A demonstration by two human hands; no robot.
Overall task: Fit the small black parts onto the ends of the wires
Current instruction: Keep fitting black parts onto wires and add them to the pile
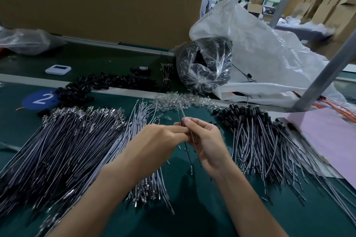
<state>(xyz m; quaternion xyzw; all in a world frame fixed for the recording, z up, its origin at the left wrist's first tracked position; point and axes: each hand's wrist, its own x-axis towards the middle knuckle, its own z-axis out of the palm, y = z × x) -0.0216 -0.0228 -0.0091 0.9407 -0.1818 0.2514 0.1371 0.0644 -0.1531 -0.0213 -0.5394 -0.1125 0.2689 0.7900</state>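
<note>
1. Head view: both hands meet above the dark green table mat (192,208). The left hand (161,136) pinches two thin wires (180,114), one dark and one grey, at its fingertips. The right hand (206,140) curls its fingers round the same thin wires, touching the left.
2. The wires stand nearly upright, with the upper ends free above the fingers and the lower ends hanging toward the mat. I think they are held so to bring the two ends level before a part goes on.
3. No black part shows on these ends. Whether one hides inside the fingers, I cannot tell.
4. The loose small black plastic parts (115,82) lie in a heap at the far side, well apart from the hands.
5. A wide fan of bare grey and black wires (67,140) covers the left. On the right lies a bundle of capped wires (250,115), so the work looks partly done.
6. A heap of small clear plastic pieces (169,100) lies just behind the hands. A reach toward the black heap must pass over it or over the fan, and may drag something.
7. Farther back stand a clear plastic bag of black parts (204,63) and a white woven sack (269,44).
</note>
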